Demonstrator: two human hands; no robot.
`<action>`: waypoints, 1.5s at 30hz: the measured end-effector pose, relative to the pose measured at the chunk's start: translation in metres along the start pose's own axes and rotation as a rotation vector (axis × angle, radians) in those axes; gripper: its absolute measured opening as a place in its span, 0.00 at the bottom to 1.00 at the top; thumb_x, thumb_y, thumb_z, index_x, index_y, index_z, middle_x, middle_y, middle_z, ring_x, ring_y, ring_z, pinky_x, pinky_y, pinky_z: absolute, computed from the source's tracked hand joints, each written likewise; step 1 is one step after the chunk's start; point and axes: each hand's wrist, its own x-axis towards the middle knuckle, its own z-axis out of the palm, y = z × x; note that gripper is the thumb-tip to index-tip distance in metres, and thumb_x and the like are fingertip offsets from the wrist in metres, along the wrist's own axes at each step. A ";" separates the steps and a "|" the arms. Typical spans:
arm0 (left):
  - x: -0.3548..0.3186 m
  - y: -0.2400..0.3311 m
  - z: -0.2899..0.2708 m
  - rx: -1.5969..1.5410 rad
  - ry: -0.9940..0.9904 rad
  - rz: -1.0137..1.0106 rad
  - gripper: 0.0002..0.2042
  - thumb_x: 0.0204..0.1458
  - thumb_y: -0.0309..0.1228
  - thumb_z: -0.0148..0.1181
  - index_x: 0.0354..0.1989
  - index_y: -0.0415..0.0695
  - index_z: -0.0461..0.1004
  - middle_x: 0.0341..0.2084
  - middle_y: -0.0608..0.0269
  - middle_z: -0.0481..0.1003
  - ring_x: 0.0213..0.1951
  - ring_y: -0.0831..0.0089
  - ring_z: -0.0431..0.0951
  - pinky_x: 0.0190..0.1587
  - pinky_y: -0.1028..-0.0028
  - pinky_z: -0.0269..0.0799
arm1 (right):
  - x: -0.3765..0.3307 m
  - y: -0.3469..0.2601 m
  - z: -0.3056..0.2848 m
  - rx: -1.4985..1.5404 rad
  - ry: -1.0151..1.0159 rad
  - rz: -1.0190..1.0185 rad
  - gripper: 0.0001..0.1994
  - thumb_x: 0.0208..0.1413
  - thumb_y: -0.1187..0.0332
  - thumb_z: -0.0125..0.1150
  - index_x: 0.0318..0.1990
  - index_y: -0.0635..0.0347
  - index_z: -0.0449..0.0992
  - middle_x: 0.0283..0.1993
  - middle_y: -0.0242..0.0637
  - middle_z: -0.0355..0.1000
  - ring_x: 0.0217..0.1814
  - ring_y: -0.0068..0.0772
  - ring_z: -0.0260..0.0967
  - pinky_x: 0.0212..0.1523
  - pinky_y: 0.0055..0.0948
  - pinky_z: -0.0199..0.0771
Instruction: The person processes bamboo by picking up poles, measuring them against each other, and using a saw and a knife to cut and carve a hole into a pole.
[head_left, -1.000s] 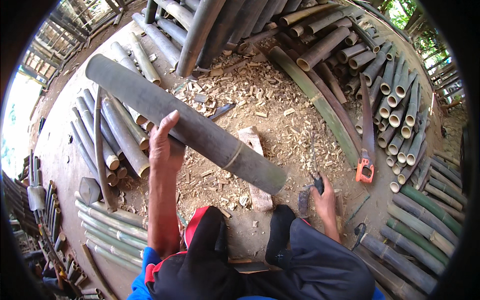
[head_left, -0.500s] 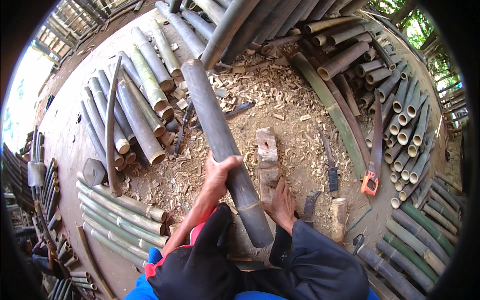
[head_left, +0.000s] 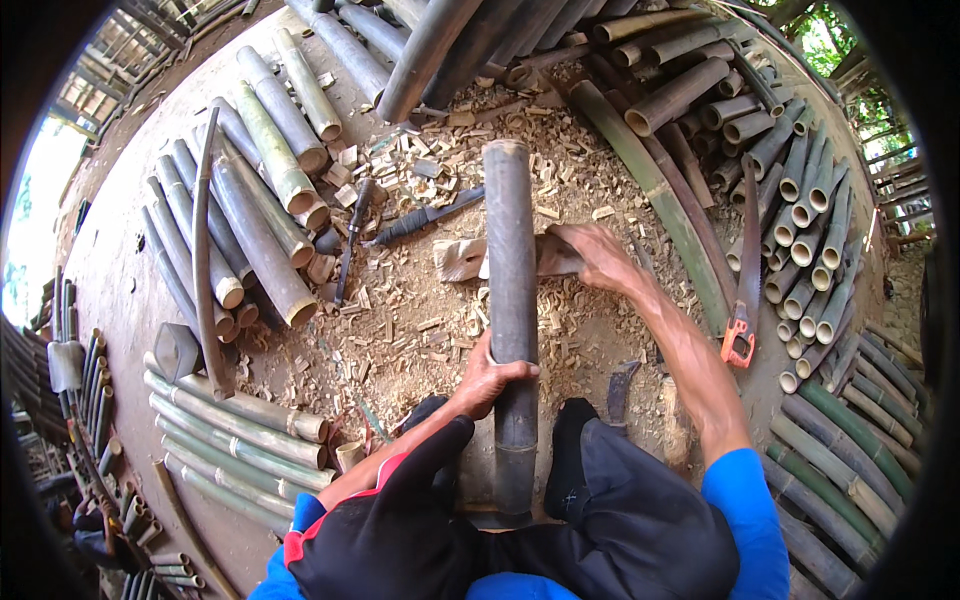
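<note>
My left hand is wrapped round the lower part of a dark bamboo pole, which lies lengthwise in front of me with its near end between my legs. Crosswise beneath the pole's upper part is a worn wooden block. Its right end is in the grip of my right hand, arm stretched forward. The pole hides the middle of the block. Just beyond the block, a knife with a dark wrapped handle lies on the wood chips, partly behind the pole. A second dark-handled knife lies left of it.
Wood chips litter the ground. Cut bamboo lies in piles at left, lower left and right. An orange-handled saw rests before the right pile. A hooked blade and a short log lie near my right knee.
The bamboo pole has swung from a slant to nearly straight ahead. My right hand has moved forward with the wooden block, turning it from lengthwise to crosswise under the pole.
</note>
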 end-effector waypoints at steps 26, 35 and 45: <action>0.075 0.066 -0.086 0.941 0.475 0.287 0.39 0.45 0.29 0.72 0.67 0.35 0.62 0.44 0.43 0.80 0.43 0.58 0.82 0.50 0.63 0.78 | -0.107 -0.207 0.080 0.480 -0.023 0.809 0.53 0.47 0.48 0.74 0.65 0.81 0.48 0.58 0.70 0.67 0.58 0.62 0.72 0.61 0.45 0.72; 0.079 0.042 -0.090 0.835 0.560 0.340 0.20 0.52 0.29 0.66 0.52 0.34 0.72 0.43 0.44 0.82 0.43 0.57 0.84 0.49 0.57 0.79 | -0.115 -0.197 0.097 0.530 -0.032 0.765 0.59 0.47 0.46 0.75 0.69 0.85 0.42 0.62 0.73 0.63 0.62 0.61 0.71 0.63 0.44 0.71; 0.009 0.082 -0.122 0.863 0.168 0.236 0.31 0.50 0.35 0.70 0.61 0.33 0.72 0.45 0.45 0.82 0.46 0.60 0.82 0.51 0.63 0.77 | -0.123 -0.195 0.090 0.744 0.000 0.711 0.61 0.45 0.42 0.77 0.69 0.83 0.44 0.67 0.70 0.59 0.70 0.58 0.63 0.70 0.43 0.63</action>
